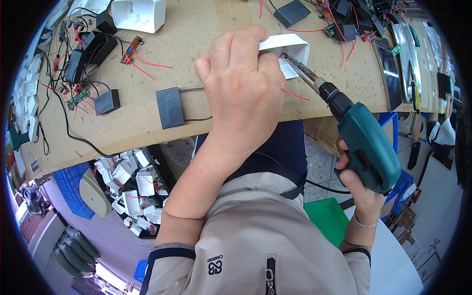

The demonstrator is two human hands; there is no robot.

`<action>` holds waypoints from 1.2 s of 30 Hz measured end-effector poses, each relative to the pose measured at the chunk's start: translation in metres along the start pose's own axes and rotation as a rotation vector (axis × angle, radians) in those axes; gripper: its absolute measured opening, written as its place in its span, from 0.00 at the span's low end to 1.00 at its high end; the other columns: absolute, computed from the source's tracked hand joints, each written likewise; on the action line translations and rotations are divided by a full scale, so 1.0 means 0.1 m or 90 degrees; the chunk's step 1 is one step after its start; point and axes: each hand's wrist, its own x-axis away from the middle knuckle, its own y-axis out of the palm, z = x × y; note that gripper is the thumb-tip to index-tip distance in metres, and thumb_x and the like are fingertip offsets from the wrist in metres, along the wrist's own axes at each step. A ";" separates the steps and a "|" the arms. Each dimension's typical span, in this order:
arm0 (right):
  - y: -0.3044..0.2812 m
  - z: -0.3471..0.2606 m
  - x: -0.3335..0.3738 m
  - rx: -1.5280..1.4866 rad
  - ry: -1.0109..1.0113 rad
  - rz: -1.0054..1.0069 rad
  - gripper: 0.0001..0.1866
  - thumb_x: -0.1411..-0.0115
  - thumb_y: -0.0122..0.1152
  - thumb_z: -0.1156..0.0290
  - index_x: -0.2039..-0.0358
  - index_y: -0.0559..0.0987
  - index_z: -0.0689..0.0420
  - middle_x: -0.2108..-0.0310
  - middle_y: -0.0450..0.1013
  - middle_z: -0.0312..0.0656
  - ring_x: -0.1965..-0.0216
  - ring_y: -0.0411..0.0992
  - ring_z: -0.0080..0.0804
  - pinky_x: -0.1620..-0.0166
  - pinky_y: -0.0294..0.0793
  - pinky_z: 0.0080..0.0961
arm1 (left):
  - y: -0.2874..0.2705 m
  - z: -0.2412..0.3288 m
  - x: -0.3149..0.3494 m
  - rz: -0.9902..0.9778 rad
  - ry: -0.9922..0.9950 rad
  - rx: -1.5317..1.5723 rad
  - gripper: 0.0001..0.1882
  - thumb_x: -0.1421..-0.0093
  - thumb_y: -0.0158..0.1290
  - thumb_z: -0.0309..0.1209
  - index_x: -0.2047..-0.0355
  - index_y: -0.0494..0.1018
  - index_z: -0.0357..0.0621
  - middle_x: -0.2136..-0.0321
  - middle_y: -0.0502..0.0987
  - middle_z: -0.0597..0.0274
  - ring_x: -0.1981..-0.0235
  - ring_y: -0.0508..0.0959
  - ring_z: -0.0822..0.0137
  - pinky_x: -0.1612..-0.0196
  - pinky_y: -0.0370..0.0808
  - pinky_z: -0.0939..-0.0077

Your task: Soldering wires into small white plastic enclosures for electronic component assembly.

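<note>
My left hand (243,93) is closed around a white plastic housing (301,49), held above the worktable, its fingers curled over the near side. A red wire (296,94) sticks out to the right below the housing. In my right hand (361,191) is a green soldering gun (369,145), gripped by its handle. Its metal tip points up and left into the housing's opening, close to my left fingertips; whether it touches anything inside cannot be made out. Beside my left wrist lies a dark grey block (170,108) with black leads running under the hand.
Black modules (86,59) with circuit boards and red wires crowd the table's left; similar parts (346,27) lie at the far right. An empty white housing (139,15) sits at the back. Below the table's left edge stands a bin of white housings (132,196). A black cord (327,188) crosses beneath the gun.
</note>
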 end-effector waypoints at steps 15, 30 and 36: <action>-0.01 0.04 0.01 0.047 -0.048 -0.043 0.33 0.53 0.72 0.78 0.47 0.68 0.73 0.58 0.75 0.51 0.68 0.76 0.29 0.64 0.78 0.23 | 0.00 0.01 0.00 -0.002 -0.003 -0.002 0.04 0.56 0.59 0.25 0.77 0.77 0.44 0.60 0.74 0.64 0.58 0.71 0.59 0.57 0.62 0.65; -0.08 0.01 0.14 -0.010 0.004 -0.019 0.36 0.54 0.75 0.74 0.48 0.67 0.71 0.65 0.77 0.49 0.65 0.77 0.34 0.63 0.77 0.27 | -0.01 0.01 0.00 -0.007 -0.006 0.003 0.04 0.55 0.59 0.25 0.77 0.77 0.44 0.59 0.74 0.64 0.58 0.71 0.59 0.58 0.62 0.64; -0.10 0.01 0.14 -0.005 -0.005 -0.032 0.35 0.52 0.74 0.75 0.47 0.66 0.69 0.66 0.76 0.49 0.65 0.77 0.35 0.62 0.78 0.30 | -0.02 0.03 -0.01 -0.014 -0.009 0.001 0.04 0.55 0.59 0.25 0.77 0.77 0.44 0.59 0.74 0.64 0.58 0.70 0.59 0.57 0.62 0.64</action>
